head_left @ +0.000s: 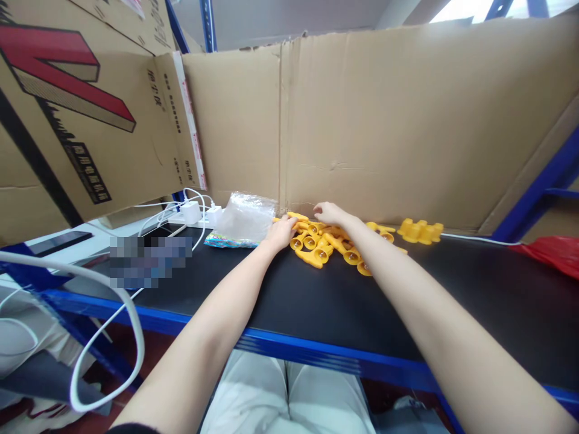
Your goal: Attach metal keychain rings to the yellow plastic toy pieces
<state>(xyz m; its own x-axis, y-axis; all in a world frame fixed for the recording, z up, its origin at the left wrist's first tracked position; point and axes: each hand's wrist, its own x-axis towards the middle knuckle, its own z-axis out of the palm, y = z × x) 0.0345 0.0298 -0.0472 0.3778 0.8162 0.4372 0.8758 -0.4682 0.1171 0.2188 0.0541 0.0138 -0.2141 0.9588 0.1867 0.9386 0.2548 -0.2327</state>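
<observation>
A heap of yellow plastic pieces [323,248] with round, cup-like ends and longer arms lies towards the back of the black tabletop. At its left edge, my left hand [283,234] is closed on one yellow plastic piece [298,217], which shows beyond the fingers; the grip itself is partly hidden. Over the back of the heap hovers my right hand [332,213], its fingers loosely bent and nothing visible in them. My right forearm covers part of the heap. Some cup ends face me and have a small shiny part inside.
A clear plastic bag [248,218] with a colourful edge lies left of the heap. To the right stands a yellow wavy block [420,231]. Cardboard [384,120] walls the back. White chargers [190,212], cables and a red bag [554,253] lie around. A blue rail [335,355] edges the front.
</observation>
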